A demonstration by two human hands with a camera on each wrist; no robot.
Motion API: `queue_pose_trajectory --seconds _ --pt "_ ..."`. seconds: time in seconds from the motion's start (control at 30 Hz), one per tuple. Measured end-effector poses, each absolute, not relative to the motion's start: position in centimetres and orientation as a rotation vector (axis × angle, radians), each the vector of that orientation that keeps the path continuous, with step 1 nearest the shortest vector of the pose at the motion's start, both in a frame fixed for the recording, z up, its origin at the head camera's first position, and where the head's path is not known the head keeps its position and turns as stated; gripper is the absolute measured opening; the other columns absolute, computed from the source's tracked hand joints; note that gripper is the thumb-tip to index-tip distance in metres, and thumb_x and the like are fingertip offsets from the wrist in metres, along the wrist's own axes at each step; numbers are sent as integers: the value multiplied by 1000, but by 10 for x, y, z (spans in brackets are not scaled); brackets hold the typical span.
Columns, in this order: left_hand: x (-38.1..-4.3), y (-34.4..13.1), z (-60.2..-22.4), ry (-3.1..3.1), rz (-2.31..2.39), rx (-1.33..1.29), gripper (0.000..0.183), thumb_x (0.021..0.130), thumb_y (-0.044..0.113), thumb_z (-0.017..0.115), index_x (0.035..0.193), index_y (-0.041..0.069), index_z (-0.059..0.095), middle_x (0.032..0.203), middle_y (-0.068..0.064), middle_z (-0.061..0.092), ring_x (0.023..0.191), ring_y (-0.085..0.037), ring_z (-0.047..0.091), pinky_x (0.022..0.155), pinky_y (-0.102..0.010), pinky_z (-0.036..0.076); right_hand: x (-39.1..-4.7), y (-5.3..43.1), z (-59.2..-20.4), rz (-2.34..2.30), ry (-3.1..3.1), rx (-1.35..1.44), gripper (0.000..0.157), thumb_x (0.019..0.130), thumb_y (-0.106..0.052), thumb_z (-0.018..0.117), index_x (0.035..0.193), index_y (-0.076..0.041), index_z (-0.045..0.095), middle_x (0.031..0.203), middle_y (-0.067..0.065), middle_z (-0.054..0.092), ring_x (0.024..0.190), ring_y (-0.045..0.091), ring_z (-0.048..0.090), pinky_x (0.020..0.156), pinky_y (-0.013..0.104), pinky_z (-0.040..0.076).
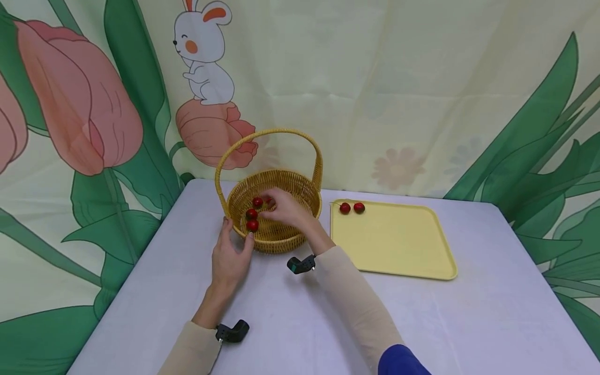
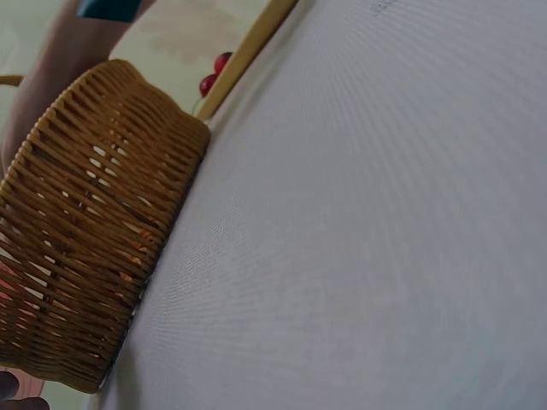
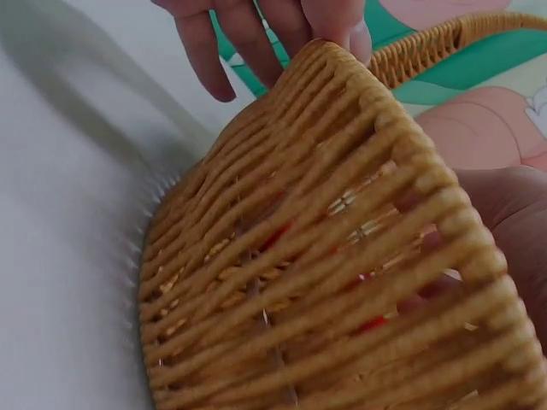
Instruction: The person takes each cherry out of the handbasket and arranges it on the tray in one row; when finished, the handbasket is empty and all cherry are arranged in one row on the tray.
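Observation:
A round wicker basket (image 1: 281, 246) with a tall arched handle stands on the table, and several red cherries (image 1: 252, 225) lie at its left inner side. My left hand (image 1: 230, 260) holds the basket's near left rim, thumb at the edge and fingers along the outside. Reaching in over the near right rim, my right hand (image 1: 283, 207) pinches a cherry (image 1: 269, 200) close to the others. In the right wrist view the woven wall (image 3: 342, 222) hides most of this hand, with bits of red showing through the gaps.
Right of the basket lies a yellow tray (image 1: 394, 239) with two cherries (image 1: 351, 208) at its far left corner. A white cloth covers the table (image 1: 281, 323). Behind it hangs a printed curtain (image 1: 356, 104) with a rabbit and flowers.

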State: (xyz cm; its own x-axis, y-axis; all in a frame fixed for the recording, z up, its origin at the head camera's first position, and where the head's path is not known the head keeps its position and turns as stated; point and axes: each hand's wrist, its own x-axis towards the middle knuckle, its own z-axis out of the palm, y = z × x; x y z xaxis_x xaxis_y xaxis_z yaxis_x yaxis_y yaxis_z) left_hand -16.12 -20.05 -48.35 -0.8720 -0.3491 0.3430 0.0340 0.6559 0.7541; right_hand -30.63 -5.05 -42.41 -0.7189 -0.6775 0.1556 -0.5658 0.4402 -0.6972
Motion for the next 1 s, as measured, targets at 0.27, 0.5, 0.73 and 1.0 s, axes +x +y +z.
queue_pose_trajectory --seconds 0.27,0.5,0.73,1.0 --pt "-162 -200 -483 -2405 -1110 234 74 96 40 60 152 -3 36 162 -22 31 149 -34 34 118 -51 35 -307 -62 -425 -1048 2516 -1125 47 91 -15 73 134 -1 58 131 14 62 116 29 62 96 35 54" --pt "-161 -200 -484 -2408 -1117 247 74 96 40 60 152 -1 36 162 -20 31 149 -34 35 118 -52 35 -304 -67 -430 -933 2483 -1145 44 92 -16 72 133 -4 61 132 13 61 116 27 61 99 37 53" --pt "-161 -200 -485 -2398 -1109 235 73 96 40 60 151 -2 37 161 -20 33 148 -33 36 117 -51 36 -304 -70 -436 -822 2461 -1209 39 93 -15 71 131 -9 65 129 6 64 112 19 62 100 33 52" --pt "-162 -201 -484 -2383 -1101 212 73 96 39 61 150 -3 38 160 -23 34 147 -36 37 116 -54 37 -304 -73 -439 -699 2442 -1222 35 94 -11 69 129 -13 68 130 4 64 120 19 60 104 33 50"
